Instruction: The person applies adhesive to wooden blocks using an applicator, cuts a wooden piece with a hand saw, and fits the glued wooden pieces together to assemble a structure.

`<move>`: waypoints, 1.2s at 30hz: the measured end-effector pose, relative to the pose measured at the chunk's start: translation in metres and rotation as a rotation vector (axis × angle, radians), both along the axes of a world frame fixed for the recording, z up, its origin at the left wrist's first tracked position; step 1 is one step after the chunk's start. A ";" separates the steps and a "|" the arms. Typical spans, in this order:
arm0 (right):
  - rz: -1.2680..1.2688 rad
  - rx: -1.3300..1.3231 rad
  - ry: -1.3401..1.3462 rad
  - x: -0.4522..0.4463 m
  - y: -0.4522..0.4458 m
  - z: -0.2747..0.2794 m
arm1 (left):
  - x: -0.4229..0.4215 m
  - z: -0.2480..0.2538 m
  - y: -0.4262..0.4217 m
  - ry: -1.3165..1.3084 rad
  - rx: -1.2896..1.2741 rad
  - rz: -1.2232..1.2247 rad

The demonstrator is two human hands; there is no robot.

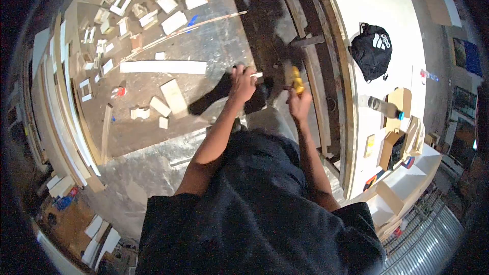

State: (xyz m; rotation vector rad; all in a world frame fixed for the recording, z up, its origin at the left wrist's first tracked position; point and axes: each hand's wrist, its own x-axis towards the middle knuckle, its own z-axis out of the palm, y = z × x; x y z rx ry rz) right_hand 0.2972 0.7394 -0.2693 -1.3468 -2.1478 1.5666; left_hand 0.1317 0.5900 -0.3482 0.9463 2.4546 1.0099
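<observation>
My left hand [243,85] is held over the edge of the brown work surface, its fingers pinching a small pale wood piece [257,75]. Across from it, my right hand [299,104] is wrapped around a yellow hand tool [297,77]. The tool's upper end is blurred, so its exact kind does not show. Between the hands lie dark shadow and the floor gap. Left of my left hand, a long white strip [163,67] and a flat pale board [174,97] rest on the work surface.
Several small wooden blocks and frames [122,4] are scattered at the upper left. A red-and-white round container [119,91] stands nearby. On the white table at right are a black backpack [372,52], a bottle [385,108] and cardboard [399,103]. Long boards [66,91] line the left.
</observation>
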 end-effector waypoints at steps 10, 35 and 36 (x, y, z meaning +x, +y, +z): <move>0.281 -0.209 0.010 -0.060 0.035 -0.086 | 0.013 0.004 0.020 0.057 -0.019 0.146; 0.283 -0.154 -0.006 -0.054 0.020 -0.106 | -0.009 0.002 0.056 0.146 -0.258 0.350; 0.284 -0.168 0.078 -0.049 0.022 -0.112 | -0.009 0.001 0.056 0.154 -0.257 0.364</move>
